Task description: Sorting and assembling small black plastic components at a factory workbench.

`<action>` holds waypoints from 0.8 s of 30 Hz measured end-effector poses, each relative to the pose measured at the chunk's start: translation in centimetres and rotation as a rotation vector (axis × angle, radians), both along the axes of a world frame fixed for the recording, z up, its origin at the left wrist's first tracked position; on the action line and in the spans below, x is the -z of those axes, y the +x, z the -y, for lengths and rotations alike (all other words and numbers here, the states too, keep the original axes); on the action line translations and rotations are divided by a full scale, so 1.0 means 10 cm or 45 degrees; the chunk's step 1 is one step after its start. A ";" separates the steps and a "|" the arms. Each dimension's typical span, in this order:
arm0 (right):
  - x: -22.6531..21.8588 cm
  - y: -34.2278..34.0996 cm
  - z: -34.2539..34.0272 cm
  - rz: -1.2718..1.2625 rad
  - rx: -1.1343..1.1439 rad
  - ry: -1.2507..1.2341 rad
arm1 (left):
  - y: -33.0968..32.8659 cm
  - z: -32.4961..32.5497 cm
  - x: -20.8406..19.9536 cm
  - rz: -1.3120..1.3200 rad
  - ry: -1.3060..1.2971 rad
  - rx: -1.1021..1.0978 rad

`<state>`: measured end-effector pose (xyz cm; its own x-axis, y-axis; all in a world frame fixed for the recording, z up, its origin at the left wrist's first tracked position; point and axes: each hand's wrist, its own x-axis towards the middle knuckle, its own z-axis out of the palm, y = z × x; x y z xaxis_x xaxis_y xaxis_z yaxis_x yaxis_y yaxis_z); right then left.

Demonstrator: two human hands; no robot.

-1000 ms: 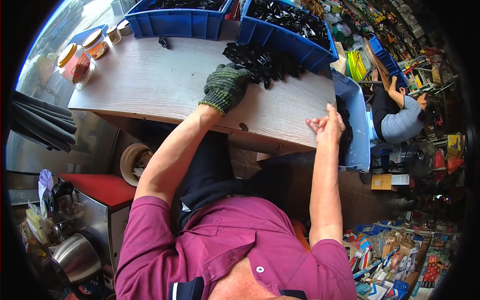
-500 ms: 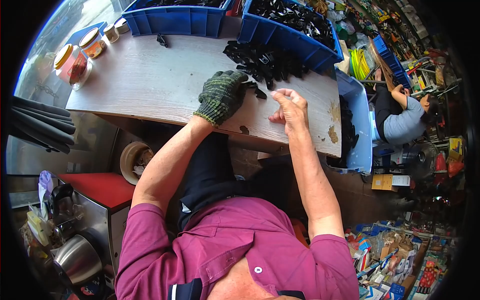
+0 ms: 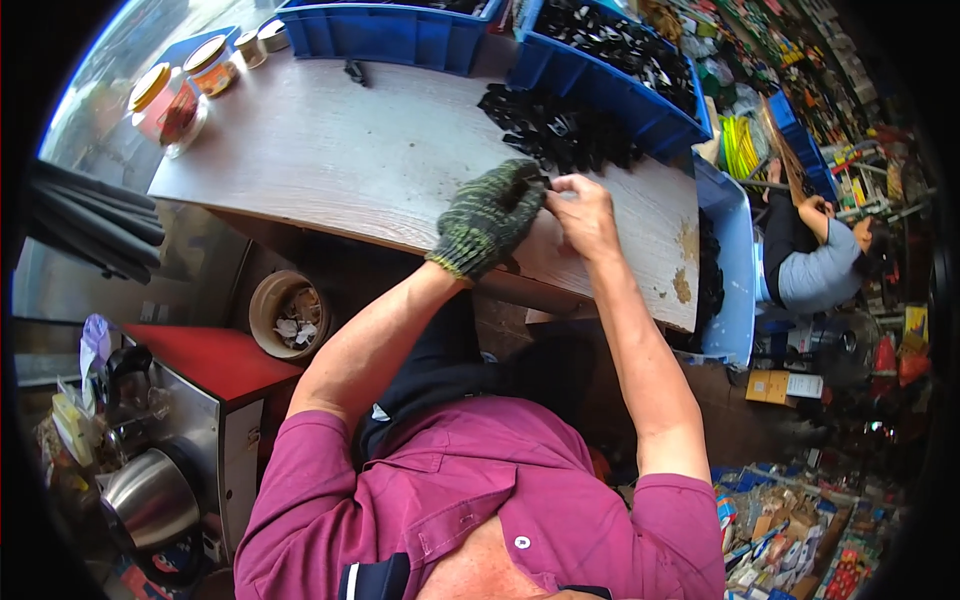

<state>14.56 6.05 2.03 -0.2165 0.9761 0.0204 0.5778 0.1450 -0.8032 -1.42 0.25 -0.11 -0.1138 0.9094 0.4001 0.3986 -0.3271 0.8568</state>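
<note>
Over the table (image 3: 320, 150), the gloved left hand (image 3: 488, 220) and the bare right hand (image 3: 584, 217) are apparently pinching one small black piece (image 3: 546, 184), perhaps unfinished, while a loose pile (image 3: 560, 130) is lying just beyond and a blue crate (image 3: 620, 105) is holding many more, finished or not I cannot tell.

No lettering can be read; the orange label (image 3: 217, 79) on a jar (image 3: 206, 52) looks too small.
</note>
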 end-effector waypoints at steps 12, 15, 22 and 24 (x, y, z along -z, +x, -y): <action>0.10 -0.09 0.32 -0.475 -0.112 -0.029 | -0.17 -0.12 -0.19 0.837 -0.656 0.248; 0.24 -0.14 0.32 -0.514 -0.089 0.134 | -0.15 -0.08 -0.22 0.854 -0.654 0.284; 0.03 -0.25 0.50 -0.890 0.223 -0.246 | -1.29 -0.49 -0.16 -0.722 0.195 -0.925; 0.02 -0.28 0.50 -0.911 0.238 -0.262 | -1.72 -0.69 -0.08 -0.828 0.180 -1.032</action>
<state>11.81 1.09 1.83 -0.0502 0.9945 -0.0922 -0.0930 -0.0966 -0.9910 -18.59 7.19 0.70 -0.3927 0.5972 0.6994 0.9132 0.1631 0.3735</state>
